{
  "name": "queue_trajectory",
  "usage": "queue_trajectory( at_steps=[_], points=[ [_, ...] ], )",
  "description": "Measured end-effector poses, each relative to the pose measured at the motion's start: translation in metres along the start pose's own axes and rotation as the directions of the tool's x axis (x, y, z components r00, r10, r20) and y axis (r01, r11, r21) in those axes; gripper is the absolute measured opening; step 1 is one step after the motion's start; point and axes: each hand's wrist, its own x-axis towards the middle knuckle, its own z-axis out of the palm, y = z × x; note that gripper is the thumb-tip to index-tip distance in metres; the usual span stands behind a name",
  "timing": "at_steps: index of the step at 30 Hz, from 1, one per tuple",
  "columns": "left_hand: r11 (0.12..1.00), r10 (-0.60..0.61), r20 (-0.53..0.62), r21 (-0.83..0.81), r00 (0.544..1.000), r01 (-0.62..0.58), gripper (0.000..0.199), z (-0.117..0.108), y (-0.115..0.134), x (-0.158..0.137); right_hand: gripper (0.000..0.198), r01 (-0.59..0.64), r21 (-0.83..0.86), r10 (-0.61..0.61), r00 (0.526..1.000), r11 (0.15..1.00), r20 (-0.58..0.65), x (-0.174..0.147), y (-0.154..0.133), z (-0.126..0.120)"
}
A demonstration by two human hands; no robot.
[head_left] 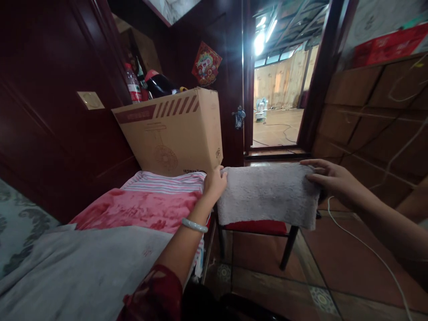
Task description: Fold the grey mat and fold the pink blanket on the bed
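In the head view, holds a gray fleecy cloth (269, 196) stretched between two bare hands, set well apart, with a nearly level upper edge. Grips its upper left corner in the left hand (216, 182), with thumb and curled fingers closed on the fabric. Pinches near its upper right corner with the right hand (329, 177), between thumb and straighter fingers. Lets the cloth hang before a chair with a red seat (257, 226), below and between the hands; too hidden to tell whether touching the chair. Wears a pale bangle (194, 226) on the left wrist, below a dark red sleeve (155, 292). Just beyond the left hand and to its left, a large cardboard box (167, 138). Left of the left forearm, a striped cloth (163, 181), a pink-red cloth (133, 207) and a larger gray sheet (93, 263), lying overlapped. Far past the hands, between them, a small fan (261, 110). Beyond the right hand, stacked brown boxes (354, 87); below it, a white cable (368, 251) along the tiled floor (334, 258).
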Motion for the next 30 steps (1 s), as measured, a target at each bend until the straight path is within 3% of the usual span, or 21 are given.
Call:
queue_trajectory(
  at_steps=[4, 7, 9, 11, 14, 16, 23, 30],
  points=[
    [0.997, 0.049, 0.055, 0.065, 0.997, -0.053, 0.037, -0.006, -0.004, -0.006, 0.06, 0.06, -0.296, -0.061, 0.998, 0.953, 0.006, 0.009, 0.005, -0.015],
    [0.99, 0.056, 0.089, 0.127, 0.994, -0.067, 0.039, -0.015, -0.004, -0.009, 0.05, 0.214, -0.604, -0.245, 0.969, 0.767, 0.032, 0.011, 0.005, -0.017],
    [0.978, 0.066, 0.053, 0.194, 0.996, -0.075, 0.042, -0.019, -0.002, -0.014, 0.049, 0.349, -0.72, -0.432, 0.899, 0.601, 0.074, 0.01, 0.006, -0.013],
    [0.953, 0.173, 0.033, 0.248, 0.984, -0.176, 0.053, -0.019, 0.001, -0.019, 0.058, 0.486, -0.747, -0.57, 0.803, 0.454, 0.175, 0.009, 0.009, -0.005],
    [0.852, 0.431, 0.136, 0.266, 0.892, -0.452, 0.082, -0.01, 0.004, -0.024, 0.075, 0.639, -0.693, -0.602, 0.71, 0.333, 0.365, 0.012, 0.018, 0.01],
    [0.799, 0.498, 0.211, 0.267, 0.841, -0.539, 0.095, -0.002, 0.004, -0.022, 0.082, 0.685, -0.653, -0.583, 0.688, 0.323, 0.433, 0.018, 0.026, 0.016],
    [0.705, 0.577, 0.263, 0.318, 0.773, -0.634, 0.101, 0.013, 0.008, -0.007, 0.079, 0.677, -0.657, -0.591, 0.692, 0.333, 0.414, 0.023, 0.045, 0.006],
    [0.697, 0.563, 0.262, 0.358, 0.784, -0.621, 0.084, 0.021, 0.007, -0.001, 0.072, 0.664, -0.671, -0.645, 0.678, 0.33, 0.353, 0.021, 0.056, 0.006]
  ],
)
